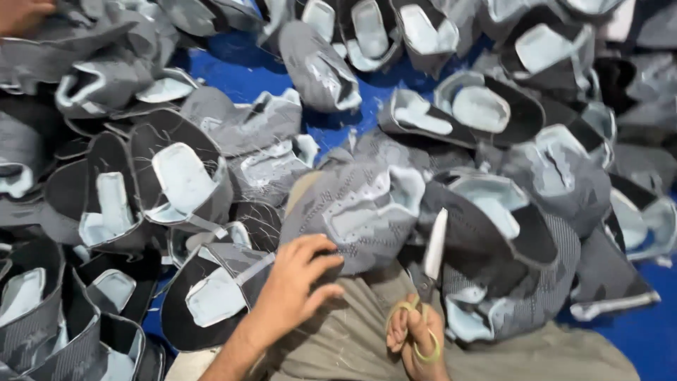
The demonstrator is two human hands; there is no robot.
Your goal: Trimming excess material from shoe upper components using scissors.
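Upper (360, 212): grey knit shoe piece, pale lining, lying on the lap, pinched by left hand (293, 289) fingers
Scissors (429, 264): one pair, right hand (416, 339) fingers closed through yellow loops
Uppers around: too many to count, on blue floor (243, 70)

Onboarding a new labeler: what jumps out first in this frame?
The heap of grey shoe uppers with pale linings, which covers nearly the whole view over a blue floor sheet. Low in the middle, the left hand grips one grey upper lying on the person's lap. Just right of it, the right hand holds scissors by yellow-wrapped handles, blades pointing up at that upper.
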